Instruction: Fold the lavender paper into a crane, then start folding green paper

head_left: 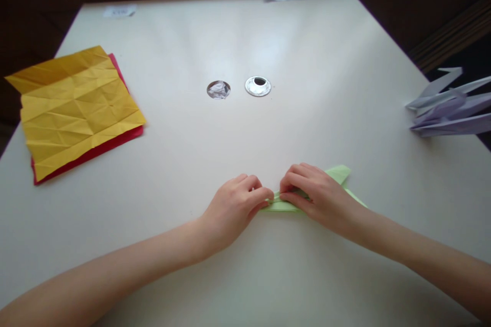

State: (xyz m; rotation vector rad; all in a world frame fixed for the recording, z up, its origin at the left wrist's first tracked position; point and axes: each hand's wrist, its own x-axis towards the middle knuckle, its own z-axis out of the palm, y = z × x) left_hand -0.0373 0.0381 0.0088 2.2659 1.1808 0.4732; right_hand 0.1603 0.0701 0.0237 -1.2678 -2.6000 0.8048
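Green folded paper lies flat on the table, near edge, centre. Your left hand and right hand both pinch it, fingers curled, fingertips nearly meeting. Yellow creased sheet far left; lavender paper crane far right.

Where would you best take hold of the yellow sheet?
Probably at the yellow sheet's near right corner, coming from the right: it lies flat on the red sheet, creased, and that corner points toward the hands on the table.
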